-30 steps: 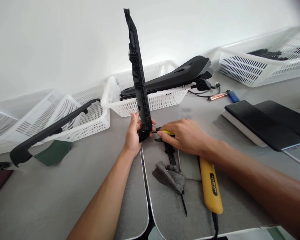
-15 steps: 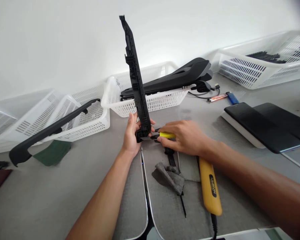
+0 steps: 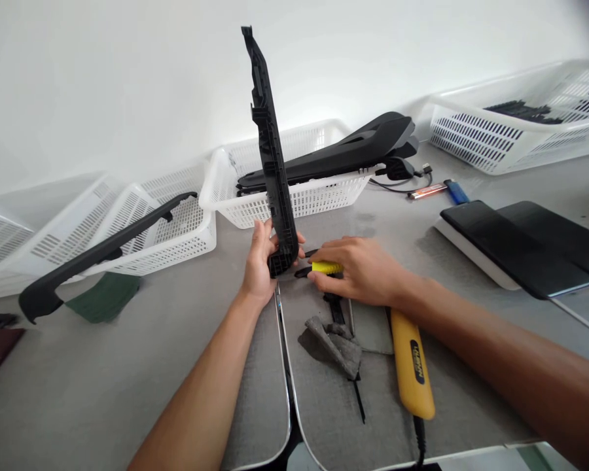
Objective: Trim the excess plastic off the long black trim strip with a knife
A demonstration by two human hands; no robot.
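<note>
Tipped slightly since a half-second ago toward the right fingers [image 3: 334, 253], clamped on a yellow-handled tool [image 3: 326, 267], a black strip [image 3: 273, 167] stands gripped in the left fingers [image 3: 260, 237]. Firm bracing and light strokes seem wise.

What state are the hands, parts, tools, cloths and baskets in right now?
Left hand: fingers gripping
Right hand: fingers gripping
Long black plastic part: nearly upright, lower end in left hand
Yellow-handled tool: in right hand, tip blurred
Yellow corded tool: lying down, power state unclear
Grey cloth: crumpled
Green cloth: lying flat
Curved black part: extending over white basket's rim
Middle basket: holding black parts
Right basket: holding dark parts
</note>
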